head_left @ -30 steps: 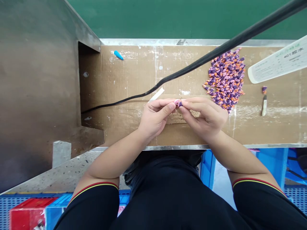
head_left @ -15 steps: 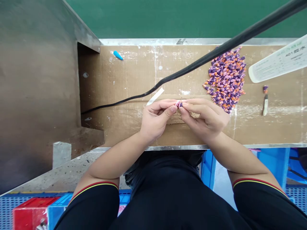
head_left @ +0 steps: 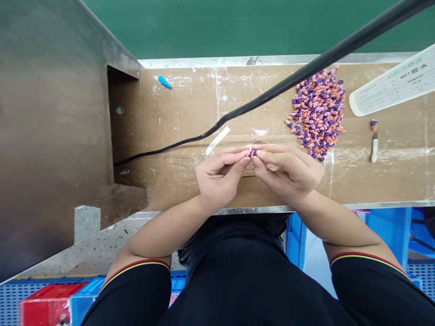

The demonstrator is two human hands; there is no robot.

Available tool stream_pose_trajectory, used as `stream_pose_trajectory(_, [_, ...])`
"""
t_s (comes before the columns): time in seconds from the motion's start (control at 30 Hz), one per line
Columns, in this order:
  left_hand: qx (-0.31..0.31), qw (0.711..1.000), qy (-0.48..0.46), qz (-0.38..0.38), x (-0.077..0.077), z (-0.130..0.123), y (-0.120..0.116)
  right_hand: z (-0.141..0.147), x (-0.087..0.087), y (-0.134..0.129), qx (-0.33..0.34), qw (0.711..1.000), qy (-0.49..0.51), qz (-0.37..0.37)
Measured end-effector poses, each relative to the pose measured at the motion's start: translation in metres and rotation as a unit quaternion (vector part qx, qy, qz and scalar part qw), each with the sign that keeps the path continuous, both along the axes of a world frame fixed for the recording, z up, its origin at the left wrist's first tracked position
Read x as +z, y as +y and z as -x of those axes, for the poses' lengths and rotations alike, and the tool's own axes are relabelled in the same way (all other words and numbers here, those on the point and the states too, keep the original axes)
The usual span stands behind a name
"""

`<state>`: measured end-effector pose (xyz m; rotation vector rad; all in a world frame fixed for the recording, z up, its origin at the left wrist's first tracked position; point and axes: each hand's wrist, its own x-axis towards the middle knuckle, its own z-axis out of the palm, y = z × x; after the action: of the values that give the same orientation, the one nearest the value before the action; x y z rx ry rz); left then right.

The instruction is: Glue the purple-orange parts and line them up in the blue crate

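Over the middle of the cardboard, my left hand (head_left: 219, 176) and my right hand (head_left: 290, 172) meet at the fingertips. Between them is a small purple and pink piece (head_left: 252, 153), pinched from both sides by thumbs and fingers. Most of it is hidden by the fingertips, so its exact shape is unclear. To the right of my hands lies a pile of small purple, pink and orange pieces (head_left: 316, 113) that look alike.
A black cable (head_left: 251, 105) crosses above the cardboard (head_left: 183, 113). At the right are a white bottle (head_left: 384, 86), a single purple and orange piece (head_left: 374, 124) and a small knife-like tool (head_left: 374, 147). A white strip (head_left: 217, 140), a blue cap (head_left: 165, 82) and a metal housing (head_left: 54, 127) lie leftward.
My fingertips have shifted slightly down and left with the small piece, and more of its purple part shows. The whole view has moved a little; both hands keep their pinch.
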<state>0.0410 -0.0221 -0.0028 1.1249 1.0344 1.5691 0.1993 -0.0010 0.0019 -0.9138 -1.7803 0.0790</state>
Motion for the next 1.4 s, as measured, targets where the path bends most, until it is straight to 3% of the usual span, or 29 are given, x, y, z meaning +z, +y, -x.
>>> stream_pose_trajectory(0.27, [-0.006, 1.0, -0.018, -0.005, 0.0, -0.001, -0.002, 0.004, -0.001, 0.0, 0.02, 0.999, 0.036, 0.008])
stream_pose_trajectory(0.63, [-0.078, 0.991, -0.072, 0.078, -0.01, 0.003, -0.003, -0.002, -0.001, 0.005, 0.014, 1.0, 0.006, -0.022])
stream_pose_trajectory(0.9, [-0.085, 0.993, -0.057, 0.055, -0.011, 0.006, -0.001, 0.002, 0.001, 0.005, 0.049, 0.998, 0.038, -0.021])
stream_pose_trajectory(1.4, [-0.124, 0.987, -0.096, 0.042, -0.019, 0.007, 0.004, 0.0, -0.002, 0.006, 0.053, 0.998, 0.031, -0.016])
